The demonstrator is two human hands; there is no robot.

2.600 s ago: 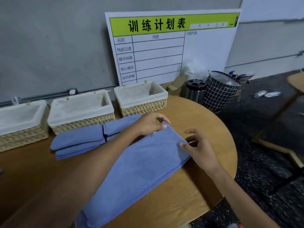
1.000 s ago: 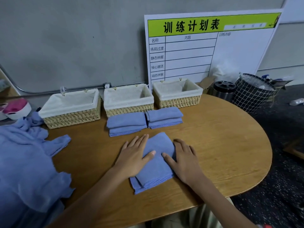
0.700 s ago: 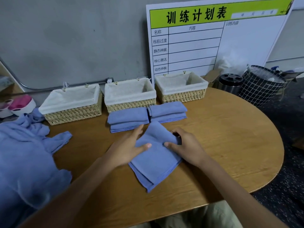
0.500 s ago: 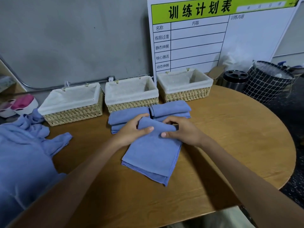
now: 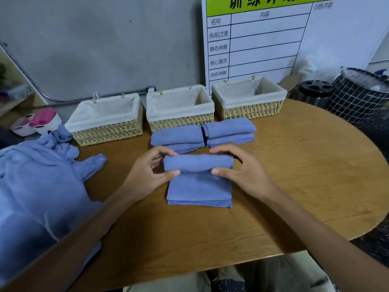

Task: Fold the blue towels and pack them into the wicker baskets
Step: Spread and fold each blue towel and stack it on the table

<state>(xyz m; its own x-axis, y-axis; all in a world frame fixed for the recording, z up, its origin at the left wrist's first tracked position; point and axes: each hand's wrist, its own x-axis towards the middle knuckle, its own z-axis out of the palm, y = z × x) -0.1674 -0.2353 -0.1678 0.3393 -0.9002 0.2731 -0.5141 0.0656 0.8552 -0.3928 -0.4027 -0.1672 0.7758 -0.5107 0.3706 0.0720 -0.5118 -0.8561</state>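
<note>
Pinching the far fold of a blue towel [image 5: 199, 186] between thumbs and curled fingers, left hand [image 5: 150, 171] and right hand [image 5: 242, 171] hold it on the worktop [image 5: 294, 175], near three wicker baskets [image 5: 180, 108].

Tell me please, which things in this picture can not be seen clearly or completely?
Head view:
- Pile of unfolded towels: cut off by the left edge; their number cannot be told.
- Board: its green heading is cut by the top edge.
- Left stack: its near edge is hidden behind the left hand and the towel that both hands grip.
- Right hand: its fingertips are hidden behind the towel's fold.
</note>
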